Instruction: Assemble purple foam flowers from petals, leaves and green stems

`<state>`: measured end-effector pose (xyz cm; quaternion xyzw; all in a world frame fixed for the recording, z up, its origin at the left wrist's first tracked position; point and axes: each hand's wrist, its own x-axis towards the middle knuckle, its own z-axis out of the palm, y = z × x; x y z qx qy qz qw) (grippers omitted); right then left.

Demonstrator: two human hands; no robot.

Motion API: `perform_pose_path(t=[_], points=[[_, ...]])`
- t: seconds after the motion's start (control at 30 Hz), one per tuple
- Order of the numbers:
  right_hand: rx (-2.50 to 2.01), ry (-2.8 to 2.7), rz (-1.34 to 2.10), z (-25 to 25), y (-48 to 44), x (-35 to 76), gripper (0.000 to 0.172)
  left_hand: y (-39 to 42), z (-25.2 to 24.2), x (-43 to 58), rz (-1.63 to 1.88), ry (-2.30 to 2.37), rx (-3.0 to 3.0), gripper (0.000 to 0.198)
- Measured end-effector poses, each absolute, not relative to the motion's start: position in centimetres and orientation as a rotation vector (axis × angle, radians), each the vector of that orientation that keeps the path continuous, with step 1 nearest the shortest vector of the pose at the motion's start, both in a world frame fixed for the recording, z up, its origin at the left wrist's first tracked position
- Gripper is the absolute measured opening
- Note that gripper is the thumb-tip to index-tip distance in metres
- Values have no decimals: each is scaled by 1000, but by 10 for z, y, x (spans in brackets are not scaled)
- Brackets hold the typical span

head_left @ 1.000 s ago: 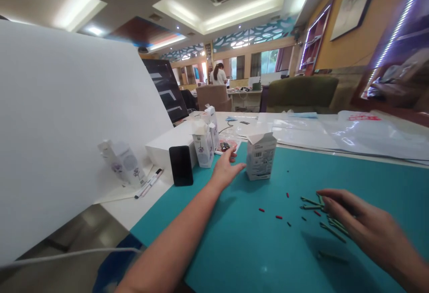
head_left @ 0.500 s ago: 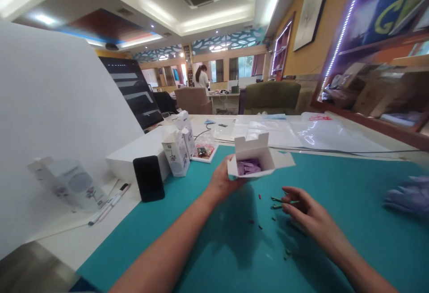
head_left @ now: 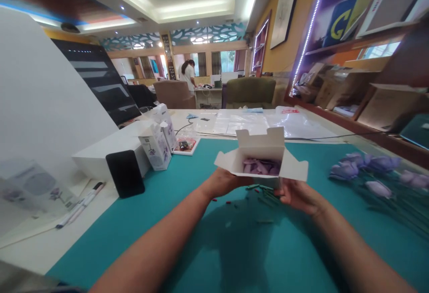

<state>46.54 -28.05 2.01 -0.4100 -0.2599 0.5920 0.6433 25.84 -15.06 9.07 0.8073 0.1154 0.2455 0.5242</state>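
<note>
Between my hands is a white cardboard box (head_left: pixel 262 153) with its top flaps spread, its mouth tipped toward me. Purple pieces (head_left: pixel 260 166) lie inside it. My left hand (head_left: pixel 224 183) grips the box from its left and underside, most fingers hidden behind it. At the lower right corner, my right hand (head_left: pixel 295 196) has its fingers closed against the box. Beneath the box, several small green pieces (head_left: pixel 268 197) and a few tiny red ones (head_left: pixel 228 202) are scattered over the teal mat (head_left: pixel 201 239).
Purple artificial flowers (head_left: pixel 378 189) lie on the mat's right side. To the left stand printed white boxes (head_left: pixel 157 148), a black phone-like slab (head_left: pixel 125 173) and pens (head_left: pixel 80 206). Clear plastic sheets (head_left: pixel 248 123) lie beyond the mat. A person (head_left: pixel 187 74) stands in the background.
My right hand has moved from above the green pieces to the box's lower right corner. The box has turned to face me more squarely. The camera view has swung right.
</note>
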Motion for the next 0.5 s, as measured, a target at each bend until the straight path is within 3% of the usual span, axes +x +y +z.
perform_pose_path(t=[0.17, 0.33, 0.5], points=[[-884, -611, 1433, 12, -294, 479, 42, -145, 79, 276, 423, 199, 1948, 36], [-947, -468, 1290, 23, -303, 483, 28, -139, 67, 286, 500, 247, 2105, 53], [-1079, -449, 1089, 23, -314, 507, 39, -124, 43, 261, 563, 610, 2200, 41]])
